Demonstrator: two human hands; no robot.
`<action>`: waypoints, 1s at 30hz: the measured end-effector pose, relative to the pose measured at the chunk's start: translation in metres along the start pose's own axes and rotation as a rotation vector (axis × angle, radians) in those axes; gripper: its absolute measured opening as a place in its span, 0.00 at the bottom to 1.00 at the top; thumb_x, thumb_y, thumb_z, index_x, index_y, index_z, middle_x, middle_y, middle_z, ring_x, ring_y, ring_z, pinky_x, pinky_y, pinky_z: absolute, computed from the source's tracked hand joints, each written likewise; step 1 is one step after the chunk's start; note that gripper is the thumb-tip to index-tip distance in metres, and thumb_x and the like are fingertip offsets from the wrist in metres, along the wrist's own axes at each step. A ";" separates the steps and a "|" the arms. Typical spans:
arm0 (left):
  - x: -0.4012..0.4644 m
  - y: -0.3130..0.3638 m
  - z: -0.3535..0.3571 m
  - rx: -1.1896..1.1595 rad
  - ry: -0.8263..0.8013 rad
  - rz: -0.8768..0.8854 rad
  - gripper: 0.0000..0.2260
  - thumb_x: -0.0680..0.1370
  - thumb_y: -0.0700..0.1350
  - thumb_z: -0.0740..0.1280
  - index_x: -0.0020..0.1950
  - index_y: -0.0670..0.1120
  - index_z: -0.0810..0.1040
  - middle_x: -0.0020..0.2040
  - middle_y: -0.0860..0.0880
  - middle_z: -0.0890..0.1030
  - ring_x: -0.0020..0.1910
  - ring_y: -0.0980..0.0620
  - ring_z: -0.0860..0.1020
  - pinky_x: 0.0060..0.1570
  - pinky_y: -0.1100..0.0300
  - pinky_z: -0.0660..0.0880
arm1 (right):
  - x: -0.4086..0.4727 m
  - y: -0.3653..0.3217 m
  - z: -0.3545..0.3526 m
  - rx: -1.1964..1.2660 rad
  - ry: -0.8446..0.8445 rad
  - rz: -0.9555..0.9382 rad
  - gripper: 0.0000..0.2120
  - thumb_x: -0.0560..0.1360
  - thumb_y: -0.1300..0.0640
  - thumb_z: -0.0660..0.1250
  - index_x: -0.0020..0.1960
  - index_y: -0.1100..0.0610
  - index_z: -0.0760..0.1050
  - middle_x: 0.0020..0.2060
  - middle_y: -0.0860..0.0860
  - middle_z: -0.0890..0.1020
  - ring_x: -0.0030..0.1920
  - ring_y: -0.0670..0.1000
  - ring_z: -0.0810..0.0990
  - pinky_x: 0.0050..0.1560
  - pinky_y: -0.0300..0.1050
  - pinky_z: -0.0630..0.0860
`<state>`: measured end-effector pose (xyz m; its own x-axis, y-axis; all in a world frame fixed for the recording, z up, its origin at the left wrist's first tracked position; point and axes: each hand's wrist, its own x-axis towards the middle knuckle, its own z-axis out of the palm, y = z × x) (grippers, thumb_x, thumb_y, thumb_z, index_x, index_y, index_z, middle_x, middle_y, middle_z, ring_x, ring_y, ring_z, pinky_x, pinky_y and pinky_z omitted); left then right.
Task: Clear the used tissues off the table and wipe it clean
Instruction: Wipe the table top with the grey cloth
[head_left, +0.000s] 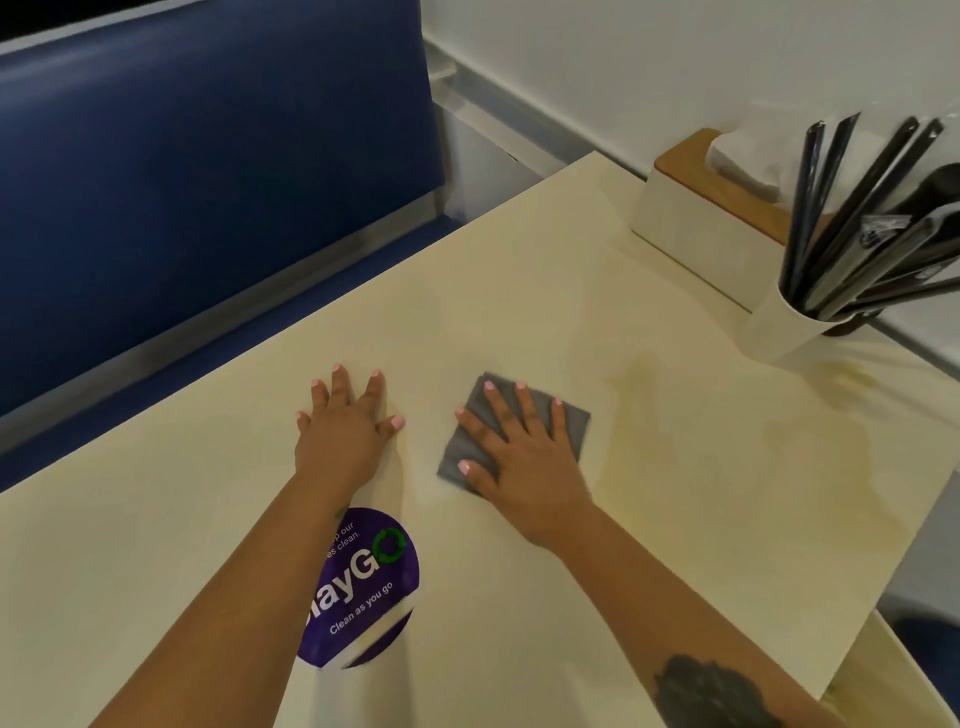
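fingers (519, 410) flat on grey cloth (569, 423), cloth's near edge hidden, perhaps blurred

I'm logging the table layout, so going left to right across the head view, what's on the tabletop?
Left hand flat on the table → grey cloth under the right hand → tissue box → white cup of dark utensils. The purple sticker is left out; it overlaps the left arm.
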<state>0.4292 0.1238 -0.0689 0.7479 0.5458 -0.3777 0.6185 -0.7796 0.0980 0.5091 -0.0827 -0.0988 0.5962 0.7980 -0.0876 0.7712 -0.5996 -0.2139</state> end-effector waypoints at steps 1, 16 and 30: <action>0.000 0.000 0.000 0.007 0.002 0.002 0.28 0.81 0.59 0.50 0.77 0.54 0.44 0.77 0.42 0.42 0.75 0.38 0.43 0.71 0.40 0.51 | -0.009 0.008 -0.002 0.000 -0.005 0.002 0.29 0.77 0.33 0.40 0.76 0.39 0.44 0.76 0.45 0.40 0.75 0.52 0.32 0.71 0.59 0.31; 0.000 -0.001 0.000 0.035 0.011 0.026 0.28 0.80 0.59 0.49 0.77 0.53 0.44 0.77 0.41 0.42 0.75 0.37 0.43 0.71 0.38 0.51 | -0.053 0.006 0.002 0.022 -0.005 0.034 0.28 0.77 0.33 0.39 0.75 0.38 0.45 0.77 0.44 0.42 0.75 0.53 0.34 0.72 0.60 0.32; -0.001 0.001 -0.001 0.040 0.043 0.036 0.27 0.80 0.58 0.50 0.77 0.51 0.48 0.77 0.39 0.46 0.74 0.35 0.46 0.69 0.36 0.54 | -0.082 0.009 -0.001 0.030 -0.031 0.062 0.28 0.77 0.34 0.41 0.75 0.38 0.43 0.76 0.44 0.39 0.75 0.52 0.32 0.71 0.59 0.31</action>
<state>0.4292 0.1230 -0.0672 0.7800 0.5290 -0.3343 0.5812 -0.8105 0.0733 0.4673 -0.1541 -0.0929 0.6352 0.7610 -0.1316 0.7255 -0.6464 -0.2361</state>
